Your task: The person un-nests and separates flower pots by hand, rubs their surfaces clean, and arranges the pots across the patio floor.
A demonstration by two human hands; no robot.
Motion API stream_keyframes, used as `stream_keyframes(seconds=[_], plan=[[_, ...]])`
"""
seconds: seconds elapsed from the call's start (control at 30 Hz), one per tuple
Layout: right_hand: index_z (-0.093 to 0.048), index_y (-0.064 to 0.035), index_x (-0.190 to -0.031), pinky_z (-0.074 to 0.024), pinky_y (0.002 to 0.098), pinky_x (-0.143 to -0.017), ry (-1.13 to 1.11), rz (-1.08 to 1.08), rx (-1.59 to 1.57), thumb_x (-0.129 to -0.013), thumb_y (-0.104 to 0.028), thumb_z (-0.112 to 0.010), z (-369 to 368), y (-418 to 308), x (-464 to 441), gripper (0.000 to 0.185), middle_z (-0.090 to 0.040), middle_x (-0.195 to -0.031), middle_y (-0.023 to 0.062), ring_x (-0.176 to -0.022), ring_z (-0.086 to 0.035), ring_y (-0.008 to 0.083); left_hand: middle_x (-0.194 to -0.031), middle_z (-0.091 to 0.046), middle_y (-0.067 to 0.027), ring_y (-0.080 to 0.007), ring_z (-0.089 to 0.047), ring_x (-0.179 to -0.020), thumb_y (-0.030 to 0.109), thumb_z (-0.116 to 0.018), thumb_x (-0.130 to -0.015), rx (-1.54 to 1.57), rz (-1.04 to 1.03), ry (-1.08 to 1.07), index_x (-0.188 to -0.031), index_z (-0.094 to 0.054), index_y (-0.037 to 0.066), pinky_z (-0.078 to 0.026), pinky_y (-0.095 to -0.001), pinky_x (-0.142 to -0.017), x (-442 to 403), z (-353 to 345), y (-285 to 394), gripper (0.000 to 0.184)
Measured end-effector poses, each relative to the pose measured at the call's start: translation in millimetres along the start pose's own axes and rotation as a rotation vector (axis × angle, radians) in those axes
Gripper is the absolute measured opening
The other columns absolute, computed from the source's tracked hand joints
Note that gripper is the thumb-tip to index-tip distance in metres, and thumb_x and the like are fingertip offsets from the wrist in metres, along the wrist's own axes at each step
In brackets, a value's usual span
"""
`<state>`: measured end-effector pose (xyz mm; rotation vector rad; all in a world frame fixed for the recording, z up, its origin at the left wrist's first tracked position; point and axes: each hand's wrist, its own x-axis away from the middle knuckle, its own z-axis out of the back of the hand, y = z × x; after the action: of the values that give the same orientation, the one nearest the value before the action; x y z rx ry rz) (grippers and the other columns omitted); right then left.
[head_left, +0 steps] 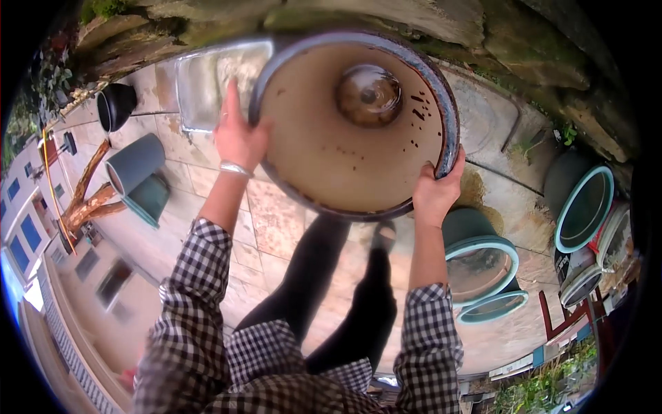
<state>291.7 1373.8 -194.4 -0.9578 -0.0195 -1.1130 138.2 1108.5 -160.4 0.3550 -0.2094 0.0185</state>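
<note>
A large round pot [303,145] with a dark glazed rim and a tan inside hangs tilted in front of me, its mouth towards the camera. Some water shows at its bottom, and dark specks dot the inner wall. My left hand [241,138] is at the pot's left rim, the thumb against the edge and the index finger stretched out. On the lower right, my right hand [440,186] grips the rim, with the thumb over the inner edge.
Teal-rimmed pots [483,265] stand at the right, with another teal pot [585,207] farther right. A clear rectangular tub [200,90] lies behind my left hand. At the left are a black pot [116,107], a grey-blue cylinder [136,163] and a wooden stump [89,203].
</note>
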Motion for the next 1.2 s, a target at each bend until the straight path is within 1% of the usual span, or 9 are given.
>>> stream_keyframes(seconds=[0.13,0.3,0.53,0.77,0.8,0.87,0.97,1.07,1.2], plan=[[-0.037,-0.0037,-0.138,-0.0464,0.0411,-0.088,0.012,0.039,0.082,-0.075,-0.01,-0.058,0,3,-2,0.066,-0.061,-0.109,0.0271,-0.1,-0.06,0.0402,-0.113,-0.061,-0.022,-0.0364,-0.058,-0.105,0.024,-0.065,-0.072,0.006,0.196,-0.257,-0.13,-0.048,0.006,-0.047,-0.0398,-0.09,-29,-11,-12,0.062],[-0.042,-0.0011,-0.134,-0.0442,0.0379,-0.091,0.017,0.091,0.065,-0.076,-0.009,-0.058,-4,2,-8,0.061,-0.062,-0.11,0.0239,-0.102,-0.06,0.0353,-0.111,-0.063,-0.0199,-0.0352,-0.058,-0.105,0.023,-0.061,-0.074,-0.014,0.204,-0.273,-0.116,-0.058,0.008,-0.046,-0.0397,-0.091,-35,-22,-17,0.045],[-0.049,0.0002,-0.126,-0.0442,0.0346,-0.09,0.003,0.077,0.052,-0.075,-0.009,-0.06,-1,-3,-9,0.052,-0.063,-0.111,0.0173,-0.101,-0.061,0.0281,-0.11,-0.063,-0.0209,-0.0359,-0.059,-0.106,0.026,-0.06,-0.075,-0.114,0.267,-0.268,-0.112,-0.057,0.005,-0.047,-0.0412,-0.09,-34,-16,4,0.042],[-0.05,-0.0032,-0.128,-0.0434,0.0392,-0.091,0.023,-0.005,0.364,-0.07,-0.019,-0.064,7,-4,-20,0.062,-0.062,-0.114,0.0197,-0.106,-0.058,0.0339,-0.114,-0.062,-0.0194,-0.031,-0.06,-0.107,0.019,-0.054,-0.082,-0.031,0.265,-0.408,-0.125,-0.046,0.003,-0.049,-0.0366,-0.09,-32,-4,11,0.047],[-0.051,-0.0019,-0.127,-0.0451,0.0365,-0.082,0.044,0.016,0.372,-0.07,-0.015,-0.061,7,21,-39,0.06,-0.065,-0.1,0.0143,-0.089,-0.061,0.0288,-0.113,-0.062,-0.0197,-0.0317,-0.061,-0.105,0.018,-0.055,-0.081,0.01,0.206,-0.377,-0.121,-0.048,0.002,-0.049,-0.037,-0.089,-33,-9,6,0.044],[-0.029,0.0043,-0.141,-0.0401,0.0293,-0.069,-0.084,-0.048,0.16,-0.068,-0.004,-0.054,12,35,-46,0.077,-0.058,-0.086,0.0098,-0.071,-0.05,0.0223,-0.106,-0.064,-0.0197,-0.0327,-0.063,-0.1,0.016,-0.06,-0.079,0.054,0.185,-0.372,-0.117,-0.048,0.001,-0.052,-0.0378,-0.084,-30,-13,0,0.043],[-0.032,0.0046,-0.14,-0.0393,0.0287,-0.072,-0.057,-0.035,0.044,-0.068,-0.003,-0.052,12,38,-31,0.075,-0.058,-0.093,0.0126,-0.076,-0.052,0.0241,-0.097,-0.066,-0.0205,-0.0344,-0.064,-0.093,0.015,-0.064,-0.076,0.133,0.193,-0.35,-0.116,-0.046,0.002,-0.053,-0.0389,-0.08,-14,-9,-11,0.047],[-0.04,0.005,-0.135,-0.0421,0.0309,-0.085,-0.065,0.172,-0.022,-0.072,-0.007,-0.055,16,66,15,0.065,-0.059,-0.109,0.018,-0.093,-0.056,0.0283,-0.096,-0.064,-0.0212,-0.0369,-0.063,-0.089,0.009,-0.059,-0.073,0.21,0.175,-0.355,-0.137,-0.033,0.002,-0.051,-0.0433,-0.079,34,6,-44,0.069],[-0.042,0.0062,-0.132,-0.0414,0.0389,-0.093,0.065,0.233,0.249,-0.085,-0.023,-0.062,32,45,102,0.059,-0.054,-0.124,0.0245,-0.11,-0.054,0.0326,-0.093,-0.062,-0.0244,-0.0388,-0.061,-0.087,0.009,-0.058,-0.07,0.312,0.189,-0.289,-0.138,-0.031,0.003,-0.05,-0.0456,-0.077,100,22,-84,0.074]])
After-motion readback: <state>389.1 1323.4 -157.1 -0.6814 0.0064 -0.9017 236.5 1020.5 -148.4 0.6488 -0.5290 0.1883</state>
